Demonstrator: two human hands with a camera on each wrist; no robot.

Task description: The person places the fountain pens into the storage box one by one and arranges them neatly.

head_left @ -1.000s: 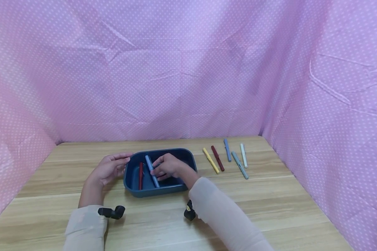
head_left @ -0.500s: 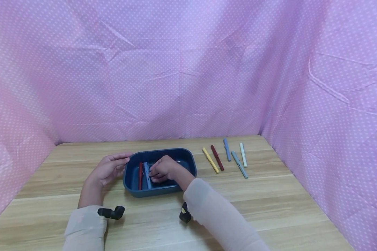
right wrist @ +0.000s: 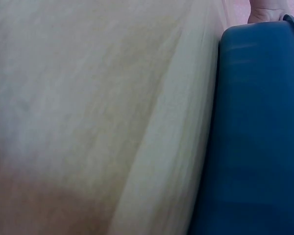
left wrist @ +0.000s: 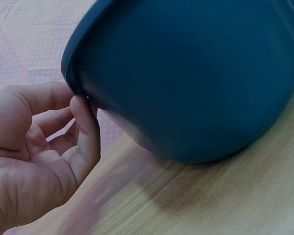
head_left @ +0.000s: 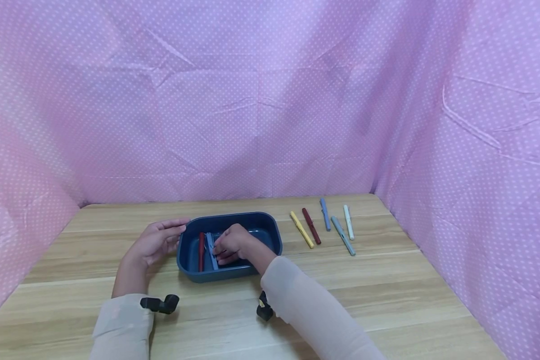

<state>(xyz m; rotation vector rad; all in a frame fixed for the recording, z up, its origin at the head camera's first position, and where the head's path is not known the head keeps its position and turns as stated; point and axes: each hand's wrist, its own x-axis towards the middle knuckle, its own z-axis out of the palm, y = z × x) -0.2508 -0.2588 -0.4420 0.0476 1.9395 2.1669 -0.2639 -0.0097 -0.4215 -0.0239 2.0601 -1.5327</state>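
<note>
Pink dotted cloth (head_left: 261, 100) fills most of my head view, standing behind and along both sides of the wooden table (head_left: 207, 330). Over the table reach two pale sleeves: the right sleeve (head_left: 315, 310) slants in from below, the left sleeve (head_left: 121, 327) comes in more upright. Between their ends sits the dark blue tray (head_left: 238, 271), flat on the wood. My left wrist feed shows the left hand (head_left: 155, 243) clamped lightly on the tray's rim, thumb and finger pinching its left end. The right hand (head_left: 235, 243) is down inside the tray, fingers bent, tips touching a blue pen (head_left: 210, 246); I can't tell whether they grip it, as my right wrist feed catches only blurred surfaces and the tray's outer wall beside the far hand. That blue pen lies in the tray's left half, just right of a red pen (head_left: 201, 251), roughly parallel. Right of the tray, on the wood, I count a yellow pen (head_left: 302, 229), a dark red pen (head_left: 311, 226), a second blue pen (head_left: 325, 214), a grey-green pen (head_left: 343, 236) and a whitish pen (head_left: 348, 222).
</note>
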